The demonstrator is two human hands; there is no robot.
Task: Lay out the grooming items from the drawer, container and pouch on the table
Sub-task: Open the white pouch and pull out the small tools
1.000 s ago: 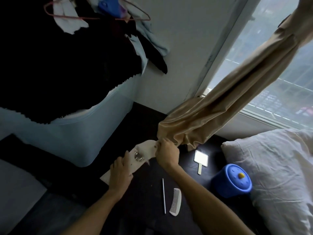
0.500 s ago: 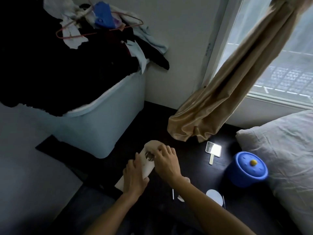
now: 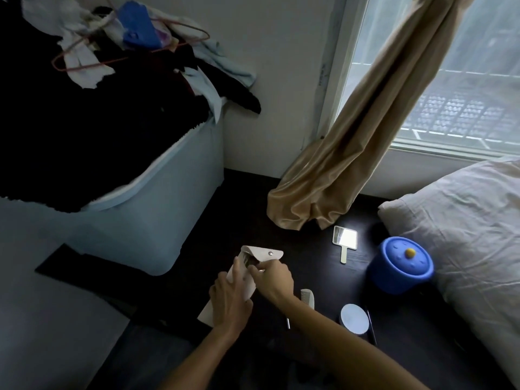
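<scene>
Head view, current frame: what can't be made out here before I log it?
All in the head view:
1. Metal item at the pouch mouth: unidentifiable, since the right hand and shadow cover it.
2. Comb: its lower end is behind the right forearm.
3. Blue container: its contents are hidden by its lid.
4. Left hand covers the pouch's middle.

pouch (image 3: 259, 253): flap was closed a second ago, now folded back open with the snap stud (image 3: 270, 253) showing; mouth gapes.
right grip (image 3: 274, 280): moved off the flap top and down to the mouth, fingertips now pinching a metal item (image 3: 247, 261) there; cannot tell what it is.
left grip (image 3: 229, 301): slid up the pouch body, thumb now alongside the mouth.
comb (image 3: 308, 298): was in full view, now half hidden by the right forearm.
round disc (image 3: 354, 318): newly in view on the surface (image 3: 323, 277).
</scene>
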